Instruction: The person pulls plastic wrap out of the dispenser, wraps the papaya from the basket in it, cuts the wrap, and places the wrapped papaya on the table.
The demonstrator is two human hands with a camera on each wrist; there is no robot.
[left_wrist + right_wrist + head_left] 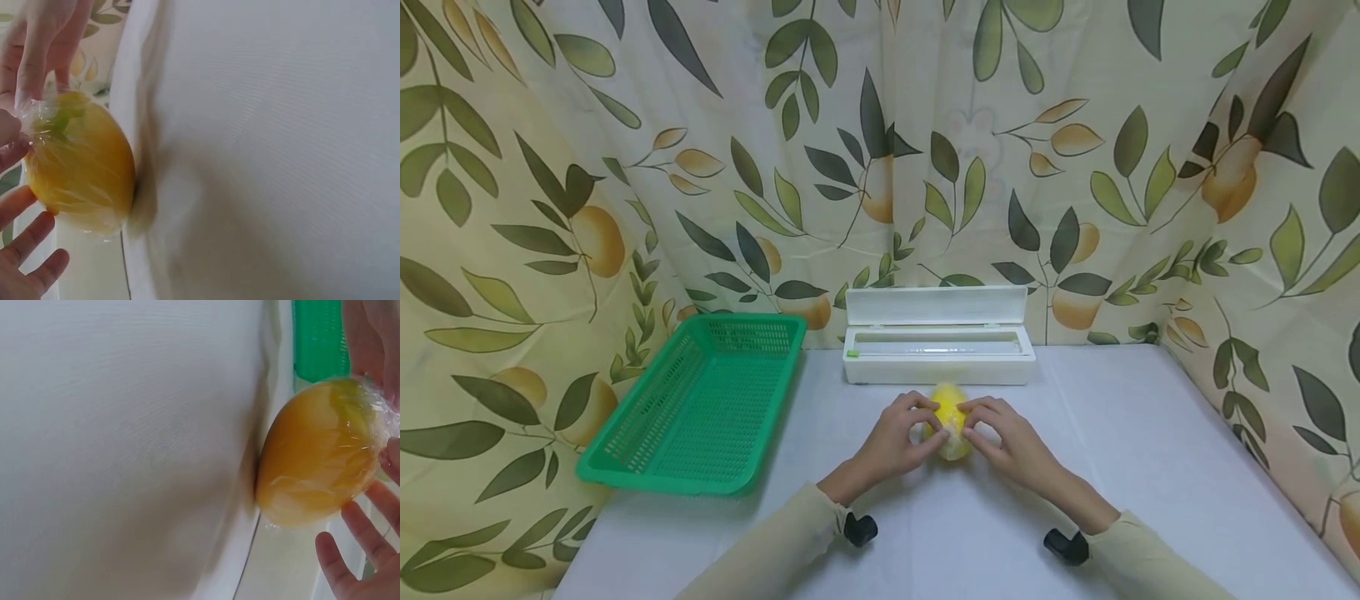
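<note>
A yellow fruit (950, 398) with a green patch at its top sits on the white-covered table, wrapped in clear plastic film (379, 415). From the left, my left hand (891, 433) bends its fingers to the fruit's side, the thumb at the gathered film on the near face. Opposite it, my right hand (1017, 443) does likewise, thumb and forefinger at the bunched film. In both wrist views the wrapped fruit shows large, with the outer fingers of the nearer hand spread apart beside it. Part of each thumb lies outside the wrist frames.
Just behind the fruit stands a white film dispenser box (937, 370), lid (936, 306) raised, with a small green piece (852, 353) at its left end. A green plastic basket (700, 482) lies to the left. Leaf-patterned curtains (925, 167) hang around the table.
</note>
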